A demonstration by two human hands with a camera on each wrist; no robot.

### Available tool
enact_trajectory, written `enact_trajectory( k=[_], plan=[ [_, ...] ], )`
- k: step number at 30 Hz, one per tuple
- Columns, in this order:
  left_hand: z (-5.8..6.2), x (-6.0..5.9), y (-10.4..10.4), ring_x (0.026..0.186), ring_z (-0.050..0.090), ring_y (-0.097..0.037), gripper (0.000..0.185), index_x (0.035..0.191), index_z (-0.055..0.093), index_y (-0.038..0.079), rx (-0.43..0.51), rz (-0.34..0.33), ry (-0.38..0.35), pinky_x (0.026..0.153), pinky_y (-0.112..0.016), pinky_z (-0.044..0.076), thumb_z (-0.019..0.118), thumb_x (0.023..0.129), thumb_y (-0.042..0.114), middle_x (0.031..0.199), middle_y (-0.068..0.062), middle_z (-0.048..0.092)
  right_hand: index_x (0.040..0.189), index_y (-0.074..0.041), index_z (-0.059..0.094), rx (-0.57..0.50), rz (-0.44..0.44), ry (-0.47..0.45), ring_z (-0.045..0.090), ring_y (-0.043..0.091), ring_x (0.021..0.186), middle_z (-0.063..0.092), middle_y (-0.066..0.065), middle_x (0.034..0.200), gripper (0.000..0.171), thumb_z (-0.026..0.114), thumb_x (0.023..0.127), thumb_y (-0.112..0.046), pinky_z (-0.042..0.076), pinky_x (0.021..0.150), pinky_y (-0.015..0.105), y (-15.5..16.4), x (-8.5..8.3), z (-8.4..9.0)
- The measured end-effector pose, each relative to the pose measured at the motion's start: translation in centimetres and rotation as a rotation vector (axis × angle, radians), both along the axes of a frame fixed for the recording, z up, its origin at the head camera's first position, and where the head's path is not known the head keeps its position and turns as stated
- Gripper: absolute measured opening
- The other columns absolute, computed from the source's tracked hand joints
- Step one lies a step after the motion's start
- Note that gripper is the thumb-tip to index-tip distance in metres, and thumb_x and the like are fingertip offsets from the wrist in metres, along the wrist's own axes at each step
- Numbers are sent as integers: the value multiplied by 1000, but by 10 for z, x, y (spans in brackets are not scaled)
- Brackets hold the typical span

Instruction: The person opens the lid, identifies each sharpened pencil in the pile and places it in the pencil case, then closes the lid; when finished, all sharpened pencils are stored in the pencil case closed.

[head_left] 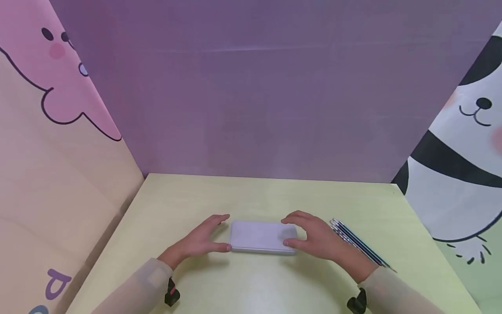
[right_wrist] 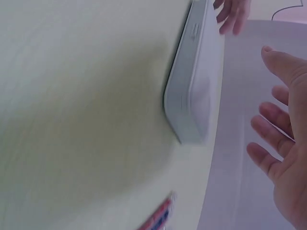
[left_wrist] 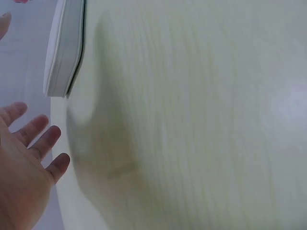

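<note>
A flat lavender case [head_left: 256, 237] with rounded corners lies closed on the table, its long side across the head view. To its left is my left hand [head_left: 201, 240], fingers spread and thumb tip right at the case's edge. My right hand [head_left: 317, 237] is at the other end, its thumb and fingertips overlapping the case's right end in the head view. In the left wrist view, the left hand [left_wrist: 24, 163] shows loosely bent fingers apart from the case [left_wrist: 64, 52]. Likewise, the right wrist view has the right hand [right_wrist: 288, 139] with nothing in its fingers beside the case [right_wrist: 189, 86].
Several slim dark pencils [head_left: 358, 242] lie in a slanted bundle right of the case, partly behind the right wrist. The pale yellow table [head_left: 255, 283] meets a purple wall [head_left: 255, 109] at the back. Panels with cartoon animals flank both sides.
</note>
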State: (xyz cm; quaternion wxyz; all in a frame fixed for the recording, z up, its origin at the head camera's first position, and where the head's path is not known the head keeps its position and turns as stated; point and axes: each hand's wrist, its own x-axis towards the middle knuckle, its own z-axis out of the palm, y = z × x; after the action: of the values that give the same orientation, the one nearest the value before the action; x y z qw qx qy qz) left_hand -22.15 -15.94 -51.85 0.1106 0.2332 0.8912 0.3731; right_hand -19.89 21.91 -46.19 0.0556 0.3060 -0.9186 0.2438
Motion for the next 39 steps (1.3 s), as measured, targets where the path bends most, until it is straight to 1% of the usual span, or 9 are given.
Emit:
enact_trajectory(
  k=[4, 9, 13, 16, 21, 26, 33, 36, 39],
  plan=[
    [-8, -6, 5, 148, 39, -28, 103, 160, 36, 19, 5, 23, -57, 119, -58, 35, 82, 78, 61, 159, -3, 43, 126, -19, 71, -26, 46, -35, 66, 14, 113, 69, -11, 124, 45, 81, 87, -41, 56, 96, 39, -15, -1, -7],
    [-11, -9, 9, 151, 33, -33, 104, 159, 39, 19, -26, 30, -44, 120, -63, 30, 85, 75, 58, 161, -5, 42, 121, -17, 73, -49, 106, -32, 68, 15, 103, 72, -6, 116, 42, 83, 87, -38, 57, 90, 37, -32, -3, -18],
    [-12, -9, 13, 151, 31, -35, 102, 158, 41, 19, -40, 23, -36, 120, -65, 29, 86, 74, 57, 161, -7, 41, 116, -18, 75, -39, 94, -16, 68, 12, 103, 73, -10, 114, 39, 84, 84, -40, 57, 89, 35, -40, -1, -28],
    [-13, -9, 16, 149, 32, -35, 103, 157, 43, 16, -44, 21, -33, 119, -63, 31, 87, 73, 56, 159, -8, 44, 114, -20, 76, -17, 76, -23, 67, 11, 107, 73, -11, 115, 39, 84, 84, -43, 56, 93, 36, -43, 0, -33],
    [-17, -11, 20, 148, 34, -35, 105, 156, 44, 14, -63, 23, -7, 119, -62, 31, 90, 71, 54, 157, -9, 46, 113, -21, 76, 9, 65, -14, 67, 13, 110, 73, -11, 115, 39, 83, 84, -46, 55, 96, 38, -46, 1, -37],
    [-21, -12, 23, 148, 34, -33, 107, 157, 42, 14, -86, 20, 38, 121, -61, 26, 93, 68, 49, 155, -8, 48, 113, -21, 76, 28, 58, -19, 68, 15, 110, 74, -10, 113, 38, 83, 83, -44, 54, 99, 40, -49, 1, -38],
    [-24, -11, 25, 142, 40, -28, 97, 150, 49, 14, -70, 37, 111, 121, -55, 25, 93, 68, 42, 147, -4, 53, 107, -20, 77, 30, 76, 13, 68, 16, 108, 75, -10, 108, 34, 85, 82, -42, 54, 98, 39, -50, 1, -41],
    [-25, -12, 25, 141, 41, -29, 95, 149, 50, 15, -53, 52, 91, 120, -56, 29, 93, 69, 45, 147, -5, 54, 105, -20, 78, 28, 100, 32, 67, 16, 106, 75, -9, 108, 31, 85, 82, -40, 54, 97, 39, -50, 0, -40],
    [-25, -14, 25, 143, 41, -32, 97, 151, 48, 15, -20, 68, 18, 120, -57, 33, 92, 71, 47, 150, -7, 51, 104, -20, 79, 36, 109, 44, 67, 15, 107, 75, -9, 109, 28, 84, 83, -38, 55, 97, 38, -51, -2, -37]
  ],
)
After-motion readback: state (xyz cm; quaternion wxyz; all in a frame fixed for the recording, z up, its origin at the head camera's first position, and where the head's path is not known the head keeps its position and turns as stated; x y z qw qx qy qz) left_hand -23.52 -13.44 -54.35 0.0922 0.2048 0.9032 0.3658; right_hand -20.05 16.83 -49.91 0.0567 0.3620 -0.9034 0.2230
